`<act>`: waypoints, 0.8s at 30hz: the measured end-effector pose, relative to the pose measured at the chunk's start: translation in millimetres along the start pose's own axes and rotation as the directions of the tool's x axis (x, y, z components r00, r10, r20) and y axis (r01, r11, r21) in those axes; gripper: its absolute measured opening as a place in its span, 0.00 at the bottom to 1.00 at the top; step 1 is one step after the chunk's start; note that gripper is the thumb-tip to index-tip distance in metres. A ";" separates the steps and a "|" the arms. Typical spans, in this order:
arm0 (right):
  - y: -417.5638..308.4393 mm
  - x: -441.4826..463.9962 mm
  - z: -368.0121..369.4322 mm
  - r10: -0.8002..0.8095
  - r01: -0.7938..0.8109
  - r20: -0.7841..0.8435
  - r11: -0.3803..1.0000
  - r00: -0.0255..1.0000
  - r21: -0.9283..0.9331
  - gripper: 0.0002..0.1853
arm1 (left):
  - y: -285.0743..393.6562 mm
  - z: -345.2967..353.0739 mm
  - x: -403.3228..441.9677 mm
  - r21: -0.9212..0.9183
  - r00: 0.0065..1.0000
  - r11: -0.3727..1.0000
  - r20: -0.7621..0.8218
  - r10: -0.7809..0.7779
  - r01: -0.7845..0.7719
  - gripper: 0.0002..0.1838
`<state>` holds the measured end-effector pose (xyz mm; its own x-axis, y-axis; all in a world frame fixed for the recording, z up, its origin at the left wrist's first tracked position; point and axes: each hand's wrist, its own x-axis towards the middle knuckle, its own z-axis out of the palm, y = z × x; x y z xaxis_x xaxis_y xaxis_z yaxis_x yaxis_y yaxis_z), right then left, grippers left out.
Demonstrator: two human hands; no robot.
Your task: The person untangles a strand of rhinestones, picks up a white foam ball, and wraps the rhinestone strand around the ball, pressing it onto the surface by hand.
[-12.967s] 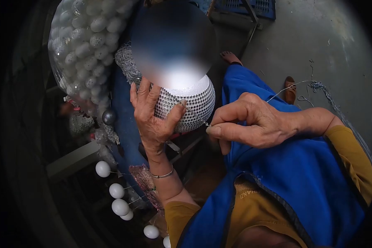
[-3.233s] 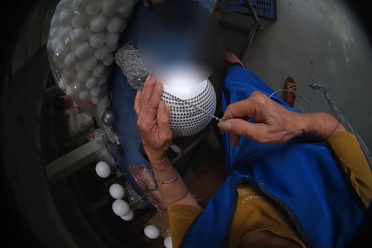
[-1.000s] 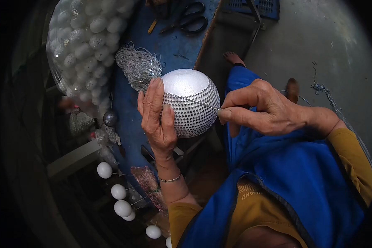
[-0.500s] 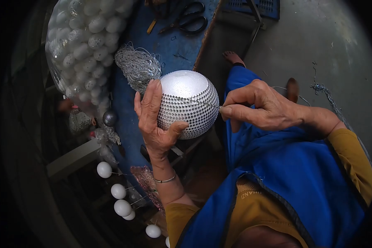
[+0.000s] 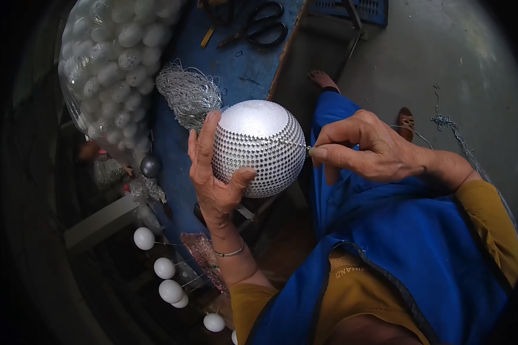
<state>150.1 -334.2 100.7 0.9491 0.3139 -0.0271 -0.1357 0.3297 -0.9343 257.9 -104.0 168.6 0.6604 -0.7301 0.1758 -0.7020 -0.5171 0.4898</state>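
Observation:
A white foam ball (image 5: 258, 164) is wrapped in rows of silver beads, with its upper cap bare white. My left hand (image 5: 213, 172) grips the ball's left side, the thumb across its front and the fingers along its edge. On the other side, my right hand (image 5: 365, 146) pinches a thin silver bead chain (image 5: 296, 144) between thumb and forefinger. The chain runs taut from the ball's upper right to my fingertips. Behind the ball a bundle of silver bead strands (image 5: 189, 92) lies on the blue table (image 5: 181, 198).
Black-handled scissors (image 5: 262, 29) lie at the table's far end. A clear bag of white balls (image 5: 118, 75) stands at the left. Several white balls on sticks (image 5: 171, 291) jut out at lower left. More strands (image 5: 463, 144) hang at right.
The ball has turned slightly and shifted a little left and down in my left hand. My right hand still pinches the chain, almost in the same place.

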 end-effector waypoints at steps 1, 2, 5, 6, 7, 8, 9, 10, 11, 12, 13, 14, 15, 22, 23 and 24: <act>-0.2 0.0 -0.5 0.017 -0.017 0.008 1.000 1.000 -0.014 0.15 | -1.7 -2.1 1.1 0.000 1.000 1.000 0.001 -0.002 0.002 0.22; 0.2 0.4 -0.1 0.019 -0.019 0.008 1.000 1.000 -0.012 0.15 | -4.5 -5.7 3.2 0.062 0.999 0.998 0.040 0.025 -0.027 0.23; 3.1 1.7 -0.1 0.000 0.000 0.000 1.000 1.000 0.017 0.15 | -4.7 -7.7 3.6 0.126 0.998 0.991 0.057 0.032 -0.039 0.25; 5.3 1.4 -0.4 -0.011 0.011 -0.005 1.000 1.000 0.024 0.15 | -4.0 -7.5 2.9 0.130 0.999 0.991 0.030 0.011 -0.014 0.25; 7.0 0.9 -0.8 -0.021 0.022 -0.009 0.999 1.000 0.030 0.15 | -4.0 -6.2 2.7 0.129 0.999 0.992 0.033 0.010 -0.014 0.25; 8.2 0.5 -1.0 -0.020 0.020 -0.010 0.999 1.000 0.032 0.15 | -4.3 -4.4 1.9 0.105 1.000 0.994 0.024 0.006 -0.008 0.25; 8.8 0.2 -1.2 -0.010 0.010 0.002 1.000 1.000 0.022 0.15 | -4.7 -2.5 1.2 0.081 1.000 0.997 0.014 0.002 -0.004 0.25; 8.8 -0.1 -1.7 -0.001 0.001 0.014 1.000 1.000 0.011 0.15 | -5.3 -0.5 1.1 0.056 1.000 0.998 0.005 0.000 0.000 0.26; 7.7 -0.6 -1.1 -0.001 0.001 0.012 1.000 1.000 0.011 0.15 | -5.6 1.7 1.3 0.032 1.000 0.999 -0.005 -0.003 0.003 0.26; 5.7 -0.9 0.3 -0.029 0.028 0.045 0.999 0.999 0.017 0.15 | -5.6 3.5 2.1 0.006 1.000 1.000 -0.014 -0.005 0.005 0.26; 4.2 -0.8 1.5 -0.058 0.056 0.076 0.998 0.995 0.025 0.14 | -4.4 2.6 4.7 0.004 1.000 1.000 -0.012 -0.003 0.003 0.26; 4.2 -0.2 2.8 -0.057 0.056 0.074 0.998 0.996 0.027 0.14 | -2.3 -1.0 8.1 0.087 0.998 0.996 0.057 0.031 -0.036 0.25; 4.6 1.1 4.2 -0.092 0.090 0.087 0.996 0.992 0.026 0.14 | -0.8 -4.4 10.5 0.168 0.990 0.983 0.126 0.058 -0.079 0.25; 10.0 0.9 0.0 -0.015 0.012 0.047 0.997 0.999 0.070 0.14 | 2.4 -2.8 7.3 0.107 0.995 0.994 0.094 -0.025 0.014 0.23; 11.9 0.6 0.3 -0.014 0.011 0.045 0.997 0.999 0.071 0.14 | 5.0 -1.0 6.3 0.037 0.996 0.998 0.070 -0.055 0.052 0.23; 13.5 0.7 0.3 -0.018 0.015 0.051 0.998 0.999 0.066 0.14 | 6.1 0.3 6.4 -0.035 0.995 0.996 0.044 -0.085 0.087 0.23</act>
<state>148.9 -329.3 88.2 0.9355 0.3531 0.0080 -0.1402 0.3922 -0.9091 257.8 -111.9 172.5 0.7053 -0.7025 0.0955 -0.6323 -0.5624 0.5328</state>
